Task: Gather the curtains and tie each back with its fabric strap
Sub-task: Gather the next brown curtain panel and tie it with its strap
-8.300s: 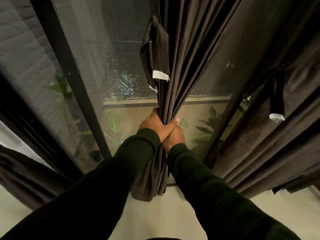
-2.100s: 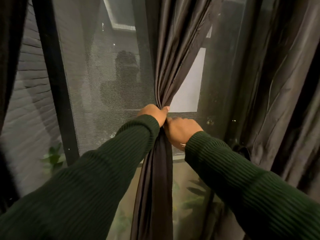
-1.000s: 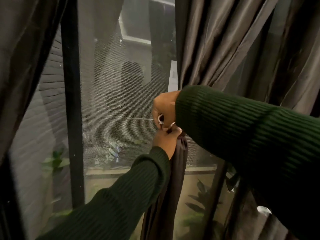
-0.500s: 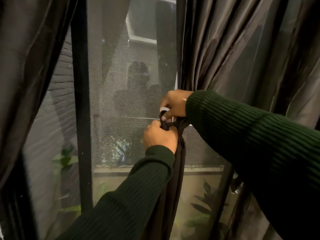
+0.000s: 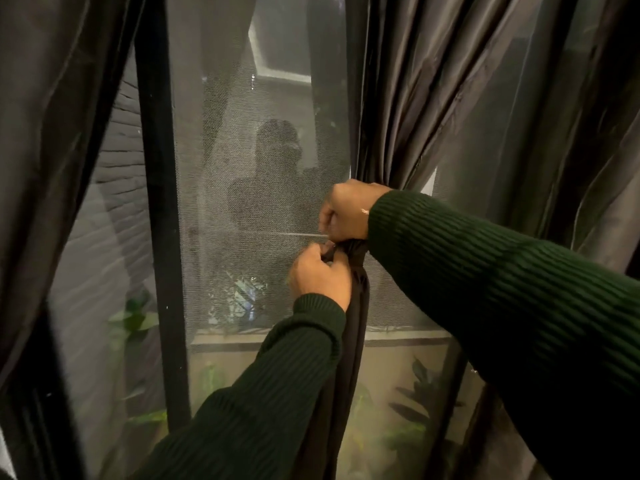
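Head view, looking forward and slightly down: the gathered curtain (image 5: 356,327) is bunched into a narrow dark column at the middle of the scene, hanging straight down in front of the window screen (image 5: 256,202). Above the pinch point its folds fan upward and to the right. The fabric strap (image 5: 346,249) shows only as a short dark band wrapped at the neck of the bundle, right between the two hands; its ends are hidden by fingers, so whether it is knotted cannot be told.

The left hand (image 5: 320,277) sits just below and left of the neck, its back toward the camera, fingers curled tightly and gripping the strap against the left side of the bundle. Its dark green ribbed sleeve (image 5: 263,393) runs down toward the near edge, lying alongside the hanging column.

The right hand (image 5: 346,211) is directly above the left, nearly touching it, at the point where the folds start to spread. Its fingers are curled downward and pinch the top of the strap material at the neck. The right sleeve (image 5: 502,289) crosses in from the right and covers part of the curtain behind it.

Another curtain panel (image 5: 52,150) hangs loose along the left edge, well apart from both hands. A black window frame bar (image 5: 157,220) stands upright between that panel and the bundle. Green plants (image 5: 415,410) appear dimly beyond the screen, low and far.
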